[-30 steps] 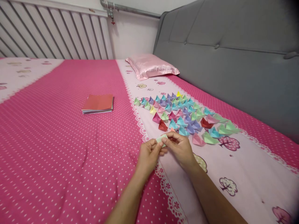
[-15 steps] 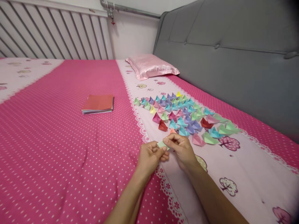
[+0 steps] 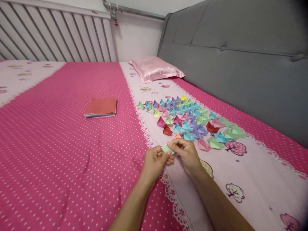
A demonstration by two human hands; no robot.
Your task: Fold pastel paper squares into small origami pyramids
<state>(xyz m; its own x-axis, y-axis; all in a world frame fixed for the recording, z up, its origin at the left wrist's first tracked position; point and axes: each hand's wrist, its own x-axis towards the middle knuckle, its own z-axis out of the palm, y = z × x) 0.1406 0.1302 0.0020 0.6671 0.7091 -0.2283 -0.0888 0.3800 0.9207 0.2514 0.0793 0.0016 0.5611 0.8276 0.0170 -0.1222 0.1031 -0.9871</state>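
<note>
Both hands meet over the bed's pale strip and pinch one small folded piece of light green paper (image 3: 166, 149). My left hand (image 3: 154, 162) grips its left end with curled fingers. My right hand (image 3: 186, 154) holds the right end between thumb and fingertips. Just beyond the hands lie several small folded paper boats (image 3: 190, 120) in green, blue, pink, purple, red and yellow, set out in rows. A stack of coloured paper sheets (image 3: 101, 107) with a red sheet on top lies to the far left on the pink dotted cover.
The bed cover (image 3: 60, 144) is pink with white dots, with a pale tree-print strip (image 3: 252, 179) under the boats. A pink satin pillow (image 3: 155, 68) lies at the back. A grey padded headboard (image 3: 240, 57) runs along the right. A white slatted radiator stands behind.
The hands shifted slightly toward me with the green paper, and the fingers reworked their grip on it. Nothing else moved.
</note>
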